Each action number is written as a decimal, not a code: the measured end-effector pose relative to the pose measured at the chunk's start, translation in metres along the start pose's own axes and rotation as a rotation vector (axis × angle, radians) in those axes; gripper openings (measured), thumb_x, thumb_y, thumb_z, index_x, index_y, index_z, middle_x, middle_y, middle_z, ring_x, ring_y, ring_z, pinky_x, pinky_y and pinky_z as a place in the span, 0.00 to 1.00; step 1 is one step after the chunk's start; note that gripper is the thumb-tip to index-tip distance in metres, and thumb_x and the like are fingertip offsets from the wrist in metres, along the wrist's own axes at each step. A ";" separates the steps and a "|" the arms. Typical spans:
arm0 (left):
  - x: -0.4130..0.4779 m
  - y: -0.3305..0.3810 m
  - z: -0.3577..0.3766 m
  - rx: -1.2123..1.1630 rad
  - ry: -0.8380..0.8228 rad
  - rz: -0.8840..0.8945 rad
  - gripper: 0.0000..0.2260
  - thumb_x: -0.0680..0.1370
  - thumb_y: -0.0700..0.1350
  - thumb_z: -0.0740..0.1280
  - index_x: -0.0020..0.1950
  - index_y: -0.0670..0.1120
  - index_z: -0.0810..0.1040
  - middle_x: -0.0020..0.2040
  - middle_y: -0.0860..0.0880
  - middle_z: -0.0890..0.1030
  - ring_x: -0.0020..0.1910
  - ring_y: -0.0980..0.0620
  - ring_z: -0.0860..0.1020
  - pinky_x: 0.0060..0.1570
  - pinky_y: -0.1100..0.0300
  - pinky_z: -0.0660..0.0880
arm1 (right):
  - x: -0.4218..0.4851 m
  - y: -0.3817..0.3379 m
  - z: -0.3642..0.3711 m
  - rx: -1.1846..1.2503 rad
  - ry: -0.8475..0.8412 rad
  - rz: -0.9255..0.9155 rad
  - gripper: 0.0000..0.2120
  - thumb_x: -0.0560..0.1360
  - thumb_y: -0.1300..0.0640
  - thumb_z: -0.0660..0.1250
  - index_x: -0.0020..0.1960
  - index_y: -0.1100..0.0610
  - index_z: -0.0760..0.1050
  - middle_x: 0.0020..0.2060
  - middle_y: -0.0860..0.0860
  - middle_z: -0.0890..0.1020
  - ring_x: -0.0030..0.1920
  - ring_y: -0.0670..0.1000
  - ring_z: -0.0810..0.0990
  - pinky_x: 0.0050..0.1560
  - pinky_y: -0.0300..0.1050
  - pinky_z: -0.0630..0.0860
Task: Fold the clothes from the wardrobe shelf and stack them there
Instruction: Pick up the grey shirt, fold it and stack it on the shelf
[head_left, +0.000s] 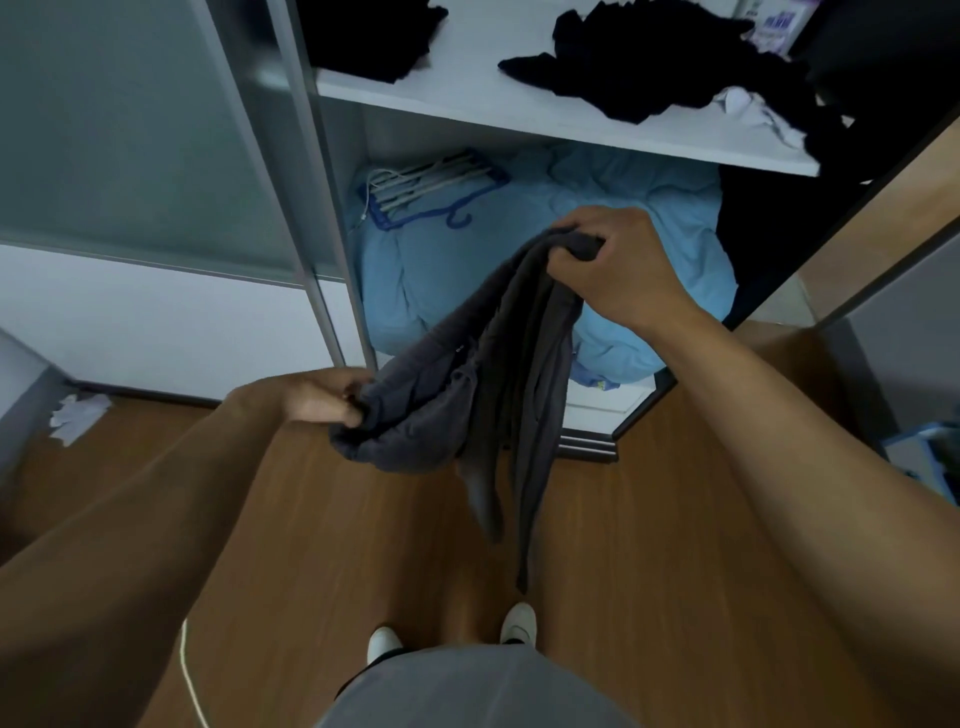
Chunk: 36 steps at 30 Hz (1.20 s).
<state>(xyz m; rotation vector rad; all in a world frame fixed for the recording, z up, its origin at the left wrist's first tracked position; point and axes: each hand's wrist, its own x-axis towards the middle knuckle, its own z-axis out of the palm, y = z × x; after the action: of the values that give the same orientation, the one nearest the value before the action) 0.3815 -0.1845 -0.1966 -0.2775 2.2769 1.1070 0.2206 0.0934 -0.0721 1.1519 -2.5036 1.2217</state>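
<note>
A dark grey garment (498, 374) hangs in the air in front of the wardrobe, stretched between my two hands. My right hand (618, 265) grips its upper end, fingers curled round the bunched cloth. My left hand (327, 400) grips the lower left end, where the fabric bunches into a thick roll. Loose strips of the garment dangle down towards my feet. On the white wardrobe shelf (467, 98) above lie a black folded piece (374, 36) at the left and a crumpled pile of black clothes (665, 67) at the right, with a white garment (753, 111) beside it.
Below the shelf a light blue quilt (597, 208) fills the wardrobe bottom, with a bundle of blue and white hangers (431, 187) on it. A frosted sliding door (130, 130) stands at the left. Crumpled white paper (78, 415) lies on the wooden floor (363, 545).
</note>
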 end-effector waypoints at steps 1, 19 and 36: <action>0.003 0.010 -0.001 -0.068 -0.005 0.077 0.21 0.77 0.34 0.69 0.65 0.53 0.73 0.59 0.57 0.79 0.58 0.60 0.77 0.48 0.76 0.71 | 0.002 -0.003 0.002 -0.002 0.010 0.000 0.07 0.71 0.64 0.67 0.43 0.66 0.83 0.37 0.56 0.83 0.37 0.49 0.78 0.38 0.42 0.72; 0.059 0.093 0.025 -0.173 0.346 0.107 0.10 0.81 0.40 0.64 0.41 0.50 0.77 0.35 0.50 0.80 0.30 0.51 0.80 0.26 0.65 0.74 | -0.011 0.013 0.002 -0.142 0.160 0.039 0.08 0.73 0.62 0.68 0.42 0.67 0.82 0.44 0.58 0.84 0.43 0.53 0.80 0.46 0.40 0.72; 0.052 0.133 0.015 -1.397 0.532 -0.115 0.12 0.78 0.31 0.51 0.47 0.39 0.72 0.47 0.41 0.77 0.39 0.46 0.80 0.28 0.56 0.81 | -0.071 0.040 0.083 -0.105 -0.270 0.459 0.24 0.74 0.35 0.64 0.34 0.55 0.70 0.41 0.51 0.76 0.42 0.52 0.78 0.39 0.46 0.70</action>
<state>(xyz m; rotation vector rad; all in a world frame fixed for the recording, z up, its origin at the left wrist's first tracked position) 0.2902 -0.0856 -0.1482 -1.3106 1.3744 2.5942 0.2601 0.0897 -0.1816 0.7856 -3.1179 1.0578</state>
